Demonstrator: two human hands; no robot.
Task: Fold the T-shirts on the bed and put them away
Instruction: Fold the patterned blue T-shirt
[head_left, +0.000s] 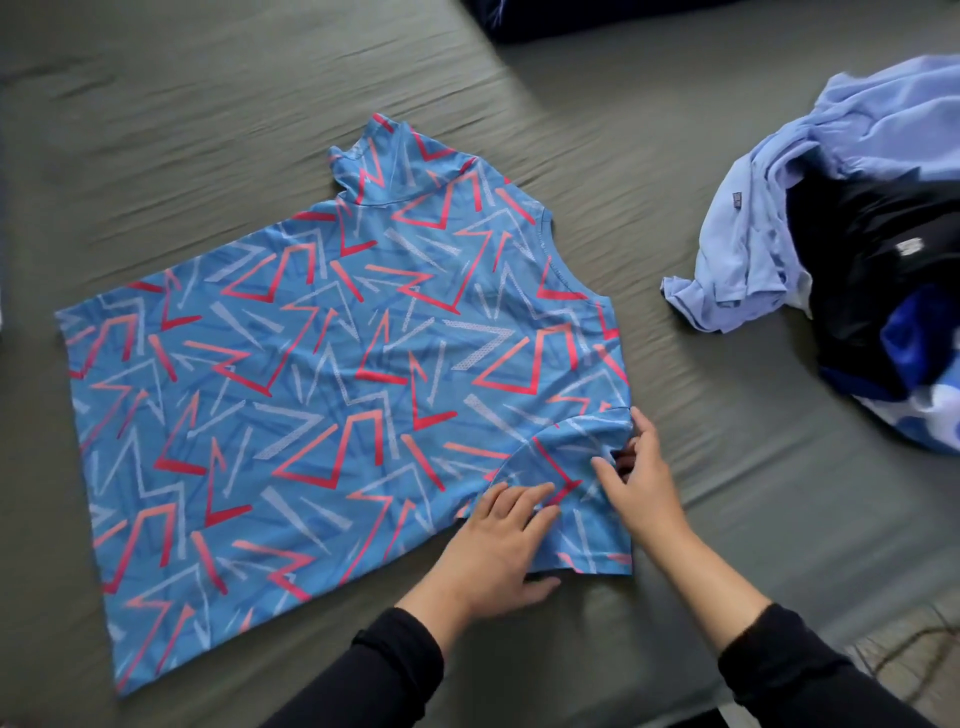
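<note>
Both hands work the near sleeve (571, 499) of the patterned T-shirt (332, 374): left hand (493, 551) fingers spread flat, right hand (641, 486) pinching the seam. Shirt's long axis runs leftward from the fingers — across the bed (208, 130).

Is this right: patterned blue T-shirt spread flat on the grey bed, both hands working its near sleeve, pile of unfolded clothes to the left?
Not quite. In the head view the pile of unfolded clothes lies to the right of the patterned blue T-shirt. The rest holds: left hand and right hand are on its near sleeve, on the grey bed.
</note>
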